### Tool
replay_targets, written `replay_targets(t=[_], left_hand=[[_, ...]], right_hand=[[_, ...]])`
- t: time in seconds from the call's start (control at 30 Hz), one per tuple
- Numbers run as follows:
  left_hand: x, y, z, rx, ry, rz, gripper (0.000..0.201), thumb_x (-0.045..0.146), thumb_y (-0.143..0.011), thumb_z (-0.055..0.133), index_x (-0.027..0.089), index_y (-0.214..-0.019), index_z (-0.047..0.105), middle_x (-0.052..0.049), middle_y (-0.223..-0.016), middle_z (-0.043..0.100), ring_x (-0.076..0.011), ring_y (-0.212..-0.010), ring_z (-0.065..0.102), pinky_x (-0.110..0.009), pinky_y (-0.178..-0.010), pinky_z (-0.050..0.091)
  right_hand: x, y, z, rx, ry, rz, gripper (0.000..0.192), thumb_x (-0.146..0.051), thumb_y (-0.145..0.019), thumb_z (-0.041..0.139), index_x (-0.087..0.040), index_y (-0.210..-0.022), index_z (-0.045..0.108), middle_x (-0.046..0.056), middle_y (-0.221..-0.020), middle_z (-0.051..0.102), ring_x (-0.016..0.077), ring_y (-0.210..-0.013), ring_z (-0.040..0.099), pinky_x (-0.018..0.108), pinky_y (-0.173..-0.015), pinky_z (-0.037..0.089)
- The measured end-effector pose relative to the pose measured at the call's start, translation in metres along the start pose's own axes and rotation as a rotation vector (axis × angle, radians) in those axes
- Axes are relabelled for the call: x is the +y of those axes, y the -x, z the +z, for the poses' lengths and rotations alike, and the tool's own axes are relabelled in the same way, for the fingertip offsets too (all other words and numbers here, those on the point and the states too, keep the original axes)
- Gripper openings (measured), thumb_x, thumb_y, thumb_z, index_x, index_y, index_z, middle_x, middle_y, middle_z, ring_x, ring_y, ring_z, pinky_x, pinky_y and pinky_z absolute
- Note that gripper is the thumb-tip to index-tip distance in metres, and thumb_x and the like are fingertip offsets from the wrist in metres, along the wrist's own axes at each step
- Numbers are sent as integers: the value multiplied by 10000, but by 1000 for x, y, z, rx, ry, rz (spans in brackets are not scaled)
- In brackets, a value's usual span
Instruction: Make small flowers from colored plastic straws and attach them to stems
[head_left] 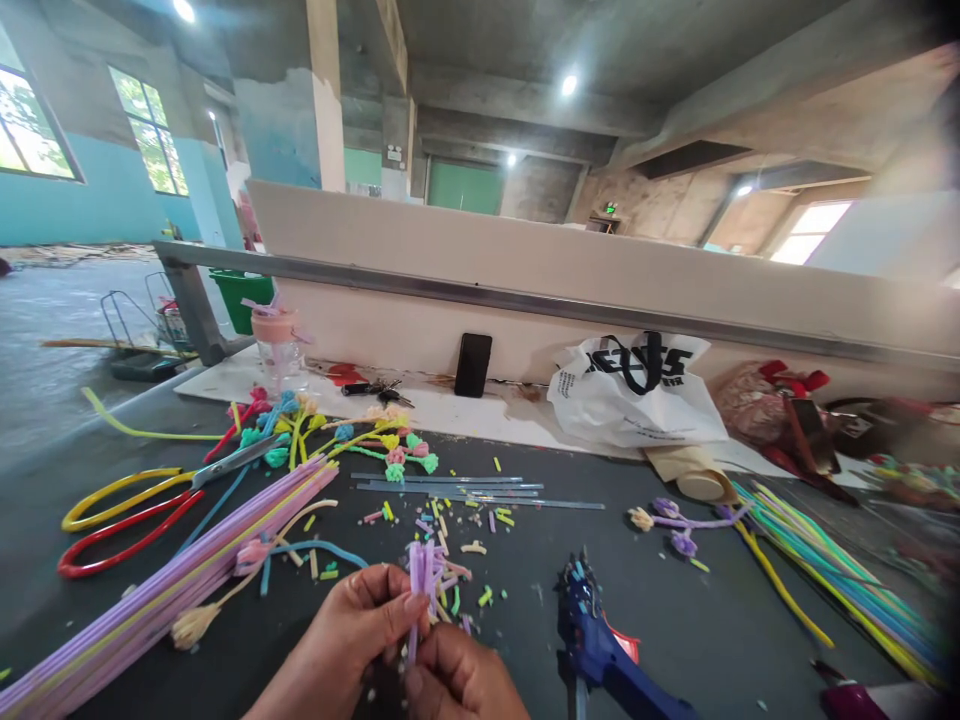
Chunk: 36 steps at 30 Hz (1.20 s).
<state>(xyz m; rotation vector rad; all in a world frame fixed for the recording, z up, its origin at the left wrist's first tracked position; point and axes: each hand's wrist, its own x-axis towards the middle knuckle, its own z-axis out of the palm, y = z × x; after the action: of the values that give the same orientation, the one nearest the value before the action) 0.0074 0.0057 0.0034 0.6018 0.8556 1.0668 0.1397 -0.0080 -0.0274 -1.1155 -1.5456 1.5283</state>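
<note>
My left hand (pixel 352 630) and my right hand (pixel 457 680) meet at the bottom middle and pinch a small bunch of purple strips (pixel 421 580) that stands upright between the fingertips. A long bundle of purple strips (pixel 165 585) lies to the left on the dark table (pixel 712 620). Short cut bits in several colours (pixel 457 525) are scattered just beyond my hands. A blue glue gun (pixel 600 650) lies right of my right hand.
Scissors with yellow and red handles (pixel 127 510) lie at the left, near coloured flower-like pieces (pixel 337 435). Thin grey rods (pixel 465 488), a purple stem with flowers (pixel 675 520), coloured strips (pixel 832 565) at the right, a white bag (pixel 637 395), a phone (pixel 473 365), a cup (pixel 279 345).
</note>
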Motion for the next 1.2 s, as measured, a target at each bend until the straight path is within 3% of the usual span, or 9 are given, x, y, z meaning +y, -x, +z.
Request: replay_targets(t=[0.27,0.4,0.53,0.6,0.73,0.77,0.97,1.07,1.2], left_hand=[[1,-1,-2,-67,1,-111,284,316,-577,765,115,-627,569,37,-490,491,-19,-394,330,-159,-399,220],[-2,1,-5,-119,46,-104,224,277,-647,720,121,-658,558,29,-528,498,-44,-440,407,-170,-436,299],[3,2,-10,-129,128,-67,165,176,-678,693,136,-700,534,23,-609,528,-59,-522,494,-176,-519,402],[7,1,-14,-125,156,-74,167,161,-691,677,152,-743,519,23,-638,529,-80,-557,535,-205,-553,448],[13,-5,-22,-216,179,-104,146,147,-725,630,148,-731,484,43,-638,468,-23,-448,434,-130,-389,345],[14,-7,-24,-249,177,-117,141,145,-732,618,145,-725,477,47,-629,450,-11,-423,397,-114,-352,291],[14,-8,-28,-379,160,-232,135,137,-747,585,145,-711,455,46,-615,435,11,-374,321,-98,-299,145],[11,-7,-28,-417,144,-241,133,130,-744,587,143,-710,459,49,-601,430,9,-366,322,-102,-297,132],[10,-5,-27,-437,103,-226,146,144,-731,612,136,-698,470,43,-595,440,5,-371,334,-112,-304,145]], right_hand=[[-16,-3,4,-9,-30,100,428,-588,-712,508,-161,-679,510,-22,-517,506,73,-431,451,186,-450,354],[-18,2,3,-128,-49,88,346,-488,-699,565,-156,-630,494,-29,-518,505,59,-438,441,155,-416,308],[-27,11,-17,-338,140,93,125,-279,-686,620,-155,-693,601,-47,-569,543,41,-473,465,132,-451,327],[-36,12,-34,-287,182,130,140,-291,-722,581,-166,-777,613,-47,-570,559,39,-389,455,137,-390,311],[-59,11,-63,186,137,29,249,-374,-787,496,-170,-924,536,-14,-722,610,38,-346,454,161,-356,320],[-65,13,-66,237,168,8,234,-360,-796,489,-170,-926,530,-14,-737,604,36,-362,461,164,-377,330],[-74,28,-54,199,766,2,124,-206,-796,468,-189,-777,590,-24,-662,586,90,-513,538,205,-509,371],[-59,23,-42,205,1024,-1,143,-152,-781,480,-183,-714,603,12,-705,633,137,-693,581,232,-622,375],[-35,6,-31,214,1159,118,84,-169,-760,526,-182,-761,609,46,-748,657,165,-729,597,245,-629,366]])
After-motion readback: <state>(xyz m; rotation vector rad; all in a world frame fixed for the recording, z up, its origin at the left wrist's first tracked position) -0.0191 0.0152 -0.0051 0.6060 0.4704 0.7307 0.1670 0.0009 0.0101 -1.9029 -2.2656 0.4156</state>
